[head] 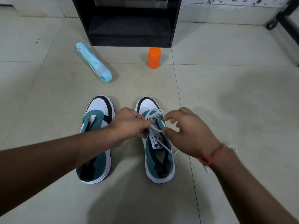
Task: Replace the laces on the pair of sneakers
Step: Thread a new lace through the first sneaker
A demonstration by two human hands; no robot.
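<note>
Right sneaker [159, 143]: stands on the tiled floor [226, 88], toe pointing away from the person, with a white lace [169, 150] threaded through its front eyelets only. One loose run of the lace trails back across the tongue and over the shoe's outer side to the floor, passing under the right wrist.

Left sneaker [97, 135]: just beside the first, parallel, eyelets bare; no lace fitted.

Left hand [129, 125]: fingers curled, pinching the lace at the crossing over the tongue. Right hand [189, 131]: fingers spread and loosely bent, hovering near the lace, gripping nothing that I can confirm.

Assessment: lacing of the right sneaker is in hand and roughly at its early rows; the left sneaker is not yet started. To do this step well, hold the crossing taut with the left hand, bring the free tip to the next empty eyelet, pull both ends to equal length, and keep the lace flat.

Not determinable: the eyelets under the hands, how many rows are done, and the lace's second end. Motion blur softens the right fingers.

Beyond: a pale blue bottle [93, 62] lying on its side, an upright orange container [154, 57], a black shelf unit [129, 21].
</note>
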